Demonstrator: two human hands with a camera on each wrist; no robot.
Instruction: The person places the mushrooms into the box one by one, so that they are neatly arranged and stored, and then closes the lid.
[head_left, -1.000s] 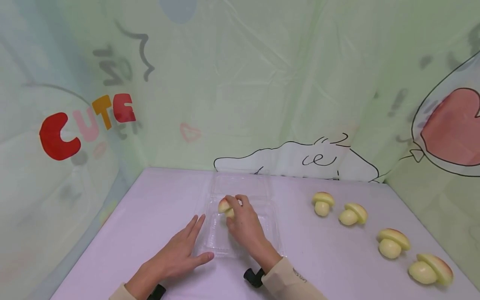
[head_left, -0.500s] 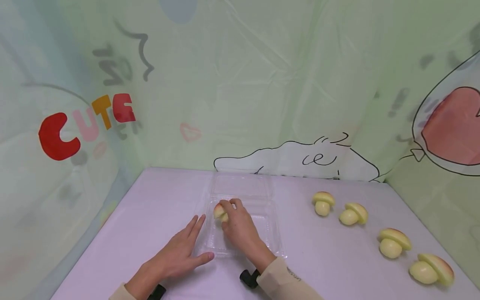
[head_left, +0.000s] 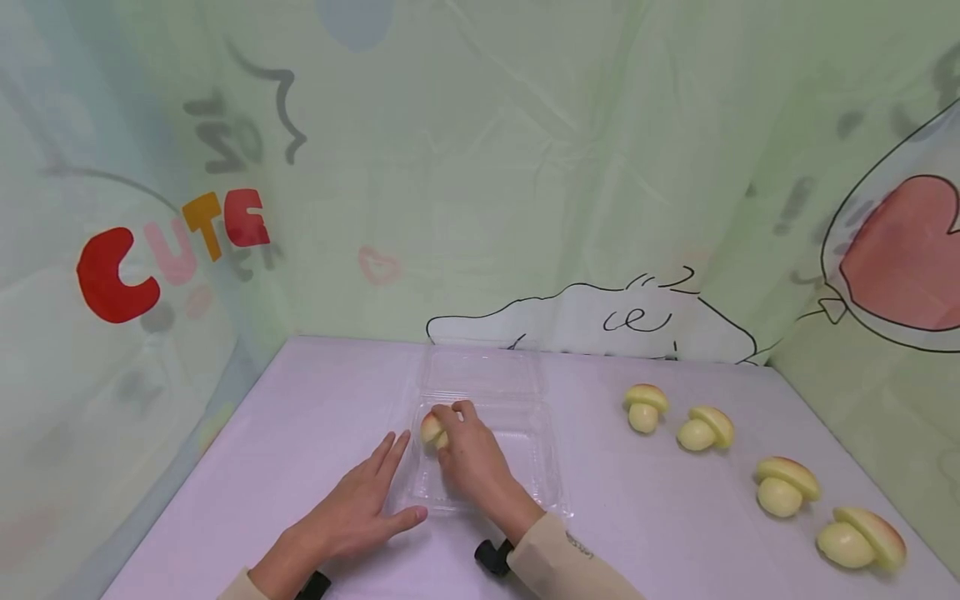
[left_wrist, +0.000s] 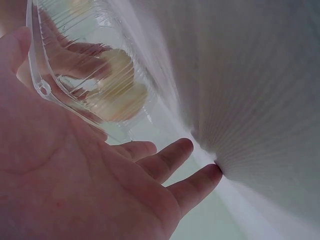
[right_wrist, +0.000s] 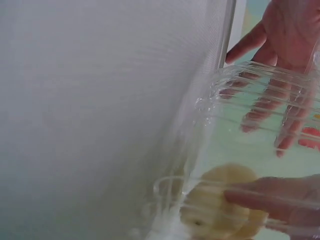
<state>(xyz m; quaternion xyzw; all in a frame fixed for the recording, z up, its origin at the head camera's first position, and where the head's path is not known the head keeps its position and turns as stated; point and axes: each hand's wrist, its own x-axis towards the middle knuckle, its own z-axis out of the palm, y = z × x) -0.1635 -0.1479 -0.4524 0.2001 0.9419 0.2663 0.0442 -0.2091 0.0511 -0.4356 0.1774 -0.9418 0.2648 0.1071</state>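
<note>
My right hand (head_left: pixel 476 462) holds a toy mushroom (head_left: pixel 430 429), pale yellow with a reddish tinge on its cap. It is at the left back part of a clear plastic clamshell box (head_left: pixel 525 446), whose lid (head_left: pixel 483 369) lies folded back. Seen through the ribbed wall in the left wrist view, the mushroom (left_wrist: pixel 120 97) sits low with the right fingers against it. My left hand (head_left: pixel 356 508) has its fingers straight and spread, alongside the box's left wall. In the right wrist view, the left hand's fingers (right_wrist: pixel 285 95) show behind the clear plastic.
Several more toy mushrooms (head_left: pixel 780 486) stand spaced out along the right side of the lilac tabletop (head_left: pixel 637 525). Printed curtains (head_left: pixel 510 167) hang behind the table and on both sides. A black camera mount (head_left: pixel 492 557) juts from the right wrist.
My right hand has moved left and slightly nearer with the toy mushroom, toward the box's left wall. The left hand and the other mushrooms have stayed put.
</note>
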